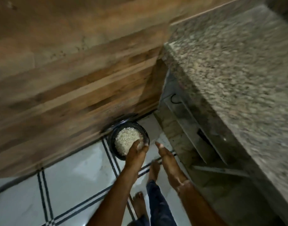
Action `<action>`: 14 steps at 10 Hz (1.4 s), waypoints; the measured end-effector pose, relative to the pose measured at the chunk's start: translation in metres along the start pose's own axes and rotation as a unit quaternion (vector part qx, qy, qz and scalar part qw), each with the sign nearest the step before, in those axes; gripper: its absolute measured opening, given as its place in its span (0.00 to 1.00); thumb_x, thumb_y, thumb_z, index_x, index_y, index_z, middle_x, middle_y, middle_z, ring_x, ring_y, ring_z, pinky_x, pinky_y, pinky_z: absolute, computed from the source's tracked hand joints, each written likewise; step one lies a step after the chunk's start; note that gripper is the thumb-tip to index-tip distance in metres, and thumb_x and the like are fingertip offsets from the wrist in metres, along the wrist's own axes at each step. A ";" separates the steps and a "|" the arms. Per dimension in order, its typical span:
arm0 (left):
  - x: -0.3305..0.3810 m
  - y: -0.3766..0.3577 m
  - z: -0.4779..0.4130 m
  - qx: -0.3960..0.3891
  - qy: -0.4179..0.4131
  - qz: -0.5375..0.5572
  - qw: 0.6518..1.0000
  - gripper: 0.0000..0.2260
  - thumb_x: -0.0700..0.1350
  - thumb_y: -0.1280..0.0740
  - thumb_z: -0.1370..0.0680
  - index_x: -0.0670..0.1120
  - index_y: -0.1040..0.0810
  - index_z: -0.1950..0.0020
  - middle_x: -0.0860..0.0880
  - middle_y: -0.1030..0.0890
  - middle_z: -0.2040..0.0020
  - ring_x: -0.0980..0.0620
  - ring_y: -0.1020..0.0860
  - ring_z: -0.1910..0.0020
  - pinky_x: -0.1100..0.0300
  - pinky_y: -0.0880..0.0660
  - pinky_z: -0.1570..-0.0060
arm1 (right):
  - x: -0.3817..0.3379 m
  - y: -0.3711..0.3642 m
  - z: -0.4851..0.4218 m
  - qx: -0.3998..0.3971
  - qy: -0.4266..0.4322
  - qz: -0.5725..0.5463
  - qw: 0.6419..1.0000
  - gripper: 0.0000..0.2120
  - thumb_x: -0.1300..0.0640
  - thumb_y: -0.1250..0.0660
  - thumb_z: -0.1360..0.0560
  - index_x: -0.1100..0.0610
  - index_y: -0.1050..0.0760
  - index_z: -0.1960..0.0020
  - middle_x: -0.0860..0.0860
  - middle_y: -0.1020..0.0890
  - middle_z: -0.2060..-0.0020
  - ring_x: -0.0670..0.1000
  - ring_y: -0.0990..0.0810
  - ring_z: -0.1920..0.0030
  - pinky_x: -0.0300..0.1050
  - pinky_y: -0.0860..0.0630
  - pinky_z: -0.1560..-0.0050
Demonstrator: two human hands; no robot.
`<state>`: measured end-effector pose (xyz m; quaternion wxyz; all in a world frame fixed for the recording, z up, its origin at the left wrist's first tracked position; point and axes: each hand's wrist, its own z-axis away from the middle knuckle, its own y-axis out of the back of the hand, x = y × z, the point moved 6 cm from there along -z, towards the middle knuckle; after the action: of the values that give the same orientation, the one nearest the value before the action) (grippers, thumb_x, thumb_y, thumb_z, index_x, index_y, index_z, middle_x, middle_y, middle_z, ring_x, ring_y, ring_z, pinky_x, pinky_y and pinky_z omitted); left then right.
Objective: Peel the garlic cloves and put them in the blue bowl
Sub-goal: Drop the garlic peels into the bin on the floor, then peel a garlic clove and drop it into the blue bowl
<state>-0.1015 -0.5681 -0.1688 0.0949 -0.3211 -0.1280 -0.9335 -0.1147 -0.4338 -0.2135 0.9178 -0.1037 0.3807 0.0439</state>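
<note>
A: Where's the bowl (111, 141)?
B: Low against the wooden wall (74, 88), over the tiled floor (74, 176); it looks dark in this light, heaped with pale pieces (127, 137) too blurred to name.
A: And the hands, left hand (136, 154) first?
B: It grips the bowl's near rim, fingers curled over the edge; the right hand (166, 155) is just beside the bowl, fingers straight, holding nothing; the granite tabletop (238, 62) rises on the right.

Bowl (111, 141) on floor (74, 176) against wall (74, 95), counter (238, 79) at right.
</note>
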 end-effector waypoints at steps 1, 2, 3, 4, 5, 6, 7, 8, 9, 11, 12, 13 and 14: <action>0.019 -0.033 0.068 -0.024 -0.125 -0.103 0.987 0.24 0.49 0.34 0.16 0.48 0.32 0.21 0.47 0.32 0.21 0.48 0.32 0.24 0.52 0.35 0.24 | -0.023 0.049 0.079 0.065 0.065 0.035 0.995 0.21 0.38 0.42 0.15 0.49 0.23 0.31 0.42 0.17 0.39 0.43 0.19 0.38 0.45 0.25 0.34; 0.023 -0.092 0.128 -0.044 -0.229 -0.213 0.949 0.22 0.50 0.33 0.17 0.48 0.29 0.24 0.49 0.27 0.25 0.50 0.29 0.26 0.62 0.34 0.29 | -0.035 0.107 0.155 0.138 0.131 0.059 0.980 0.25 0.34 0.42 0.18 0.50 0.21 0.33 0.42 0.16 0.43 0.43 0.18 0.41 0.40 0.24 0.39; 0.032 -0.159 0.189 -0.097 -0.323 -0.269 0.902 0.18 0.47 0.32 0.18 0.48 0.24 0.28 0.50 0.23 0.30 0.54 0.25 0.34 0.79 0.37 0.44 | -0.047 0.175 0.222 0.228 0.216 0.084 0.946 0.26 0.35 0.43 0.19 0.51 0.21 0.34 0.43 0.17 0.44 0.40 0.20 0.44 0.39 0.24 0.40; 0.031 -0.235 0.236 -0.131 -0.377 -0.305 0.865 0.15 0.48 0.32 0.18 0.52 0.22 0.31 0.52 0.21 0.33 0.53 0.24 0.35 0.63 0.27 0.37 | -0.054 0.252 0.279 0.280 0.255 0.124 0.917 0.24 0.39 0.43 0.18 0.51 0.22 0.31 0.43 0.18 0.40 0.39 0.22 0.40 0.36 0.26 0.36; 0.023 -0.317 0.276 -0.167 -0.398 -0.318 0.844 0.12 0.46 0.32 0.18 0.55 0.22 0.35 0.54 0.21 0.34 0.53 0.23 0.35 0.54 0.25 0.35 | -0.042 0.333 0.314 0.347 0.258 0.143 0.890 0.21 0.44 0.43 0.17 0.52 0.21 0.32 0.46 0.19 0.40 0.45 0.21 0.40 0.36 0.27 0.38; 0.005 -0.386 0.300 -0.192 -0.405 -0.337 0.828 0.13 0.46 0.31 0.19 0.53 0.22 0.34 0.54 0.21 0.35 0.53 0.23 0.37 0.52 0.24 0.35 | -0.026 0.407 0.344 0.388 0.238 0.186 0.871 0.17 0.50 0.41 0.15 0.52 0.21 0.32 0.49 0.20 0.39 0.48 0.22 0.39 0.38 0.28 0.38; -0.012 -0.440 0.313 -0.214 -0.406 -0.353 0.815 0.15 0.46 0.30 0.20 0.53 0.21 0.33 0.53 0.21 0.34 0.53 0.21 0.39 0.51 0.22 0.38 | -0.008 0.455 0.362 0.404 0.221 0.192 0.866 0.16 0.51 0.40 0.15 0.52 0.22 0.32 0.49 0.19 0.39 0.49 0.21 0.39 0.38 0.28 0.38; -0.023 -0.475 0.321 -0.200 -0.431 -0.370 0.798 0.15 0.45 0.28 0.21 0.52 0.21 0.35 0.52 0.20 0.38 0.52 0.20 0.42 0.50 0.21 0.42 | 0.003 0.492 0.379 0.428 0.207 0.182 0.861 0.14 0.51 0.36 0.16 0.52 0.21 0.33 0.48 0.18 0.39 0.48 0.19 0.41 0.42 0.24 0.40; -0.024 -0.505 0.323 -0.182 -0.459 -0.392 0.776 0.14 0.43 0.27 0.23 0.49 0.20 0.38 0.50 0.21 0.44 0.51 0.21 0.45 0.52 0.22 0.46 | 0.011 0.520 0.388 0.487 0.203 0.182 0.830 0.12 0.53 0.31 0.18 0.52 0.19 0.36 0.48 0.17 0.42 0.51 0.17 0.44 0.52 0.20 0.44; -0.029 -0.562 0.311 -0.158 -0.504 -0.458 0.715 0.08 0.45 0.25 0.25 0.50 0.23 0.52 0.52 0.24 0.55 0.49 0.25 0.54 0.53 0.29 0.59 | -0.001 0.564 0.378 0.521 0.112 0.347 0.772 0.19 0.50 0.27 0.24 0.48 0.21 0.34 0.51 0.22 0.34 0.58 0.28 0.34 0.57 0.30 0.39; -0.033 -0.572 0.306 -0.166 -0.521 -0.499 0.672 0.06 0.40 0.29 0.23 0.50 0.24 0.56 0.51 0.24 0.56 0.47 0.25 0.53 0.54 0.31 0.59 | -0.003 0.570 0.368 0.497 0.086 0.372 0.779 0.21 0.48 0.26 0.26 0.48 0.22 0.34 0.53 0.26 0.30 0.60 0.30 0.30 0.58 0.34 0.34; -0.029 -0.569 0.311 -0.171 -0.534 -0.495 0.664 0.08 0.37 0.32 0.23 0.50 0.25 0.56 0.51 0.24 0.57 0.47 0.24 0.54 0.53 0.30 0.60 | -0.003 0.567 0.363 0.499 0.079 0.387 0.771 0.22 0.47 0.25 0.26 0.47 0.23 0.34 0.53 0.27 0.27 0.60 0.30 0.29 0.59 0.33 0.33; -0.004 -0.573 0.328 -0.196 -0.531 -0.413 0.714 0.10 0.37 0.35 0.21 0.52 0.27 0.56 0.54 0.24 0.59 0.51 0.25 0.59 0.54 0.30 0.63 | -0.003 0.568 0.361 0.513 0.081 0.381 0.765 0.23 0.46 0.26 0.26 0.46 0.24 0.33 0.52 0.28 0.27 0.59 0.31 0.29 0.59 0.34 0.32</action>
<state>-0.0582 0.0742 -0.0242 -0.4488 -0.6902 -0.0916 -0.5601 0.0415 0.2008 -0.0514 0.7082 0.5323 0.4278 0.1793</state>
